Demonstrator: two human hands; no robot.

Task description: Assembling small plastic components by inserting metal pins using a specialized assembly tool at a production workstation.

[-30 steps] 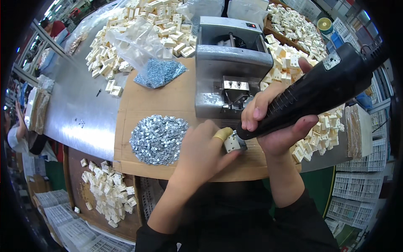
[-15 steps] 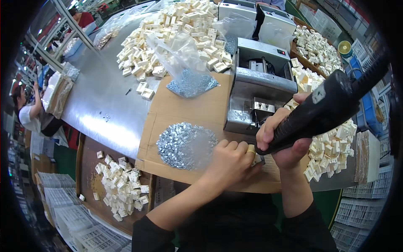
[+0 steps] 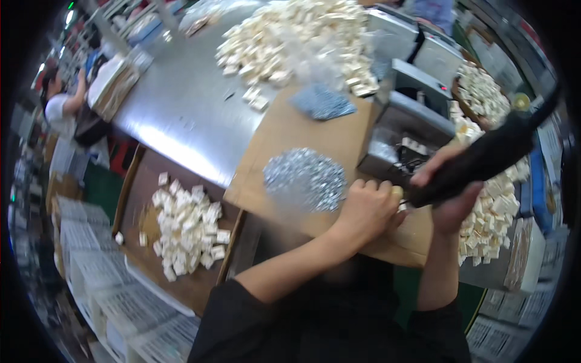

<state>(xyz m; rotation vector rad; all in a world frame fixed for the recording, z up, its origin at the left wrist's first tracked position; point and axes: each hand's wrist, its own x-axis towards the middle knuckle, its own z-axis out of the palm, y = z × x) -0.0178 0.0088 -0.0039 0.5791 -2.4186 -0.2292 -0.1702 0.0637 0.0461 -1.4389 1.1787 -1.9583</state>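
Observation:
My left hand [image 3: 368, 209] rests over the near part of a cardboard sheet [image 3: 257, 178], fingers closed around a small pale plastic block that they mostly hide. A yellowish band shows at its fingertips. My right hand [image 3: 460, 209] is wrapped around a black electric screwdriver [image 3: 484, 158], slanted down to the left. The driver's tip end meets the block by my left fingertips; exact contact is blurred. Left of my left hand lies a round heap of small shiny metal pieces [image 3: 315, 181]. Just beyond my hands stands a silver metal machine [image 3: 408, 121] with a small red light.
A clear bag of metal pieces [image 3: 324, 101] lies on the cardboard's far end. Cream plastic blocks [image 3: 296, 36] are heaped at the back, more blocks [image 3: 490, 224] at right, and others in a brown tray [image 3: 136, 209] at lower left. Another person [image 3: 60, 103] is at far left.
My view has turned, so the table and heaps appear further right, and the picture is blurrier. Both hands keep their grips, and the screwdriver stays at the block.

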